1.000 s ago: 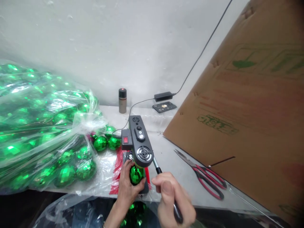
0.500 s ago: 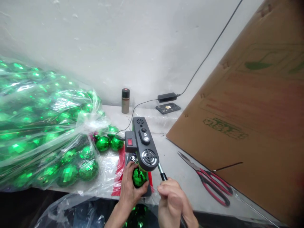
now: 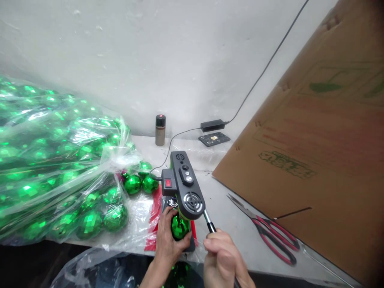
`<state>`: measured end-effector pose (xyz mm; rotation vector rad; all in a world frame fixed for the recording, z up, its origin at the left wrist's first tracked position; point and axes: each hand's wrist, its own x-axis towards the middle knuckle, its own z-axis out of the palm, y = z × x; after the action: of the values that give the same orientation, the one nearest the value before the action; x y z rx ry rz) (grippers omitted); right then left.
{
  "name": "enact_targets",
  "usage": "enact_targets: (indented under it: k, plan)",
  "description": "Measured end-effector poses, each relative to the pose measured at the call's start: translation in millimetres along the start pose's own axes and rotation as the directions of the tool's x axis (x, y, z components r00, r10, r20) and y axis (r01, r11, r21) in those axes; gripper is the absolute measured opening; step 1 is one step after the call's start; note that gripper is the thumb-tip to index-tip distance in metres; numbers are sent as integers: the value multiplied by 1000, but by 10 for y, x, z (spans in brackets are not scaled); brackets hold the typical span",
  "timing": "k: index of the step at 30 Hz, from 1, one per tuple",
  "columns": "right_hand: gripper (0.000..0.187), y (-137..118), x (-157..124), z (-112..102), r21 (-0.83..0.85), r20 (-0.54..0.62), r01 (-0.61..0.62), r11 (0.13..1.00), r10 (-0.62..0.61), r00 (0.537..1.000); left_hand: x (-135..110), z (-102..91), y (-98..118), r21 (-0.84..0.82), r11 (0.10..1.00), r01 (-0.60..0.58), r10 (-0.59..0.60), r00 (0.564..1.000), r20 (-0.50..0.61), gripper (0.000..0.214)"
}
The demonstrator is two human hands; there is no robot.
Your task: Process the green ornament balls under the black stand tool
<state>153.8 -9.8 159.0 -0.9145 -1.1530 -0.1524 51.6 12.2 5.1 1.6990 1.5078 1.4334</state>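
A small grey benchtop machine [image 3: 185, 186] with a red switch stands near the table's front edge. My left hand [image 3: 168, 242] is wrapped around a faceted green ball [image 3: 179, 227] and holds it under the machine's head. My right hand [image 3: 223, 262] is closed round the black grip of the machine's lever [image 3: 209, 223], which slants down to the right. Both hands are at the bottom of the head view.
A big clear bag of green balls [image 3: 51, 160] fills the left, with two loose balls [image 3: 141, 184] beside it. Red-handled scissors [image 3: 270, 236] lie to the right, in front of a leaning cardboard sheet [image 3: 315, 152]. A spray can [image 3: 160, 130], power adapter [image 3: 213, 125] and remote [image 3: 214, 139] sit at the back.
The view has shifted slightly, so everything sits a bit lower and further right. My right hand has slid down the lever. My left hand stays on the ball.
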Motion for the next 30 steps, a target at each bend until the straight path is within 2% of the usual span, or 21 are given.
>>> enact_targets:
  k: [3,16,22,30]
  plan:
    - [37,23,-12,-11,15,30,13,1000,-13,999,1,-5,11,-3,1000,-2,2,1000,3,64]
    - [40,88,-92,-14,-47,-23,29,998,-30,999,4,17,-3,30,999,-24,24,1000,-7,64]
    - [43,98,-56,20,18,-28,57,998,-57,998,7,18,-6,48,998,-47,49,998,-27,65]
    - [44,11,-33,55,49,-33,-25,998,26,999,24,19,-4,40,997,-64,65,997,-35,65]
